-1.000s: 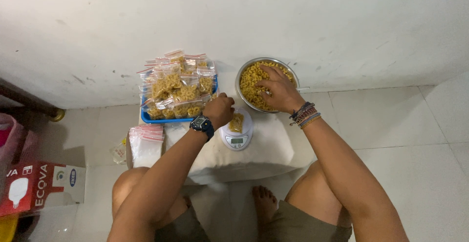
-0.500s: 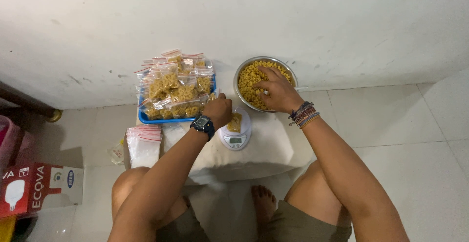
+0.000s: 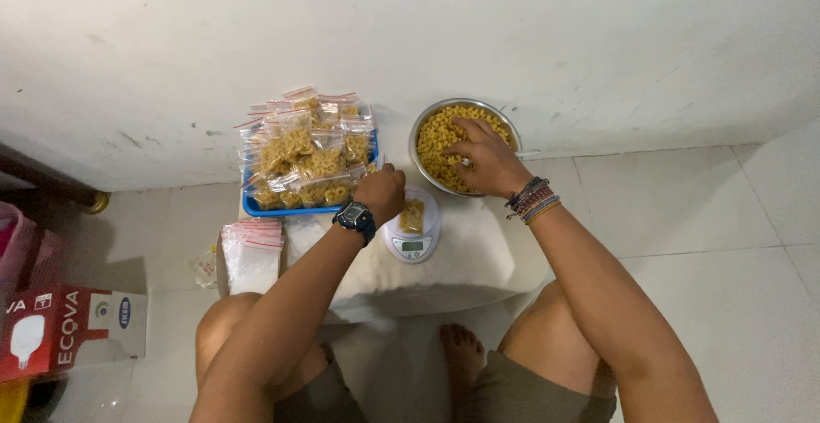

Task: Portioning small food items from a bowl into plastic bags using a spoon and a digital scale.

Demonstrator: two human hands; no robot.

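Note:
My right hand [image 3: 487,160] rests in a steel bowl [image 3: 420,132] full of yellow pasta pieces, fingers curled into the pile. My left hand [image 3: 382,192], with a dark watch on the wrist, pinches the top of a small clear bag of pasta [image 3: 412,215]. That bag sits on a small white digital scale [image 3: 411,237]. The scale stands on a white cushion [image 3: 453,265] in front of my knees. A blue tray [image 3: 253,208] heaped with several filled zip bags [image 3: 307,149] lies left of the bowl, close to my left hand.
A stack of empty zip bags with red strips [image 3: 253,252] lies left of the cushion. A red and white carton [image 3: 60,329] sits at the far left on the tiled floor. A white wall runs behind the bowl and tray. My bare foot [image 3: 461,355] shows between my knees.
My right hand has curled its fingers a little tighter into the pasta. My left hand stays on the bag. The view shifted slightly.

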